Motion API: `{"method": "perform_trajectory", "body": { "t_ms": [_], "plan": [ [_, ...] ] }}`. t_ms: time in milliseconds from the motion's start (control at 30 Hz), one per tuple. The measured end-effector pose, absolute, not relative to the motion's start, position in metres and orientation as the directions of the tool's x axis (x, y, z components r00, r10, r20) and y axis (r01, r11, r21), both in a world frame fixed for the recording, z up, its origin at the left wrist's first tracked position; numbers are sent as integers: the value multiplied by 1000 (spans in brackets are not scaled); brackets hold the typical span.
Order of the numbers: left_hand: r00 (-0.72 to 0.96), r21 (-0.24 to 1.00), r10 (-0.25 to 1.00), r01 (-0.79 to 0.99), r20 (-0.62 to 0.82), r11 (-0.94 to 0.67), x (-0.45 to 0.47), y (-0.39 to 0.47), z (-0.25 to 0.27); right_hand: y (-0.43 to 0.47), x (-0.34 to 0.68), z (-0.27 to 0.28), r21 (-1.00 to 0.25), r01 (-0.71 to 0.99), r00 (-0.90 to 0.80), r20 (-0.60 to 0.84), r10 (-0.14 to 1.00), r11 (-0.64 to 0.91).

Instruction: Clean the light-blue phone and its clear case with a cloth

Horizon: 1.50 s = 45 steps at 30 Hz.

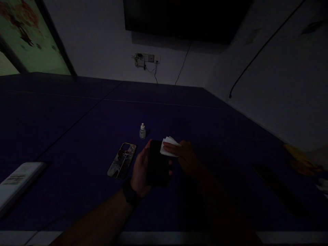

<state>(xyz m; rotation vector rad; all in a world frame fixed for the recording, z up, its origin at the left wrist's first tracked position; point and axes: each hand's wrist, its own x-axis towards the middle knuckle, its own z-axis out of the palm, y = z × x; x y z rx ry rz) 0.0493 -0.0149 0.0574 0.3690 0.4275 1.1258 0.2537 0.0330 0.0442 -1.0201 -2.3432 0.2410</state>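
Note:
A dark smartphone (157, 167) rests in my left hand (140, 171), whose fingers wrap around it from beneath, the tips showing at its right edge. My right hand (186, 155) presses a folded white tissue (169, 146) at the upper right corner of the phone, fingers laid over the tissue. Left of the phone lies a patterned phone case (122, 160) with a camera cutout. Just beyond, a small dropper bottle (142, 131) with a white cap stands upright. The scene is very dim, so the phone's surface detail is hidden.
The dark blue table (102, 116) reaches to the wall. A white box (19, 182) lies at the left, a dark flat object (279, 188) at the right. Something yellow (299, 159) is by the right wall. Wall sockets (147, 58) with cables sit below a large screen (179, 20).

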Motion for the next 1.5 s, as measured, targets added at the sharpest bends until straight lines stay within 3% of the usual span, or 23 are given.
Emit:
{"method": "perform_trajectory", "body": {
  "t_ms": [167, 367, 500, 733, 933, 1200, 1400, 1500],
  "plan": [
    [315, 508, 931, -780, -187, 366, 49, -17, 60, 31, 249, 41, -414, 567, -600, 385, 702, 712],
    [347, 515, 927, -774, -142, 369, 50, -18, 60, 36, 258, 41, -398, 569, -557, 457, 694, 719],
    [333, 533, 929, -764, -159, 365, 51, -18, 57, 35, 256, 41, -398, 576, -596, 394, 700, 714],
    [362, 505, 923, -778, -129, 375, 49, -16, 57, 35, 256, 41, -379, 626, -546, 411, 730, 682],
    [289, 521, 940, -783, -179, 340, 50, -15, 58, 32, 251, 43, -404, 581, -602, 371, 708, 706],
    [354, 532, 916, -747, -190, 399, 50, -16, 58, 35, 251, 42, -403, 612, -581, 354, 733, 680],
    [300, 486, 936, -800, -182, 351, 46, -11, 56, 35, 259, 46, -529, 550, -410, 504, 760, 647],
    [287, 470, 938, -812, -195, 346, 46, -9, 55, 28, 247, 44, -513, 513, -473, 500, 725, 688]
  ]
}}
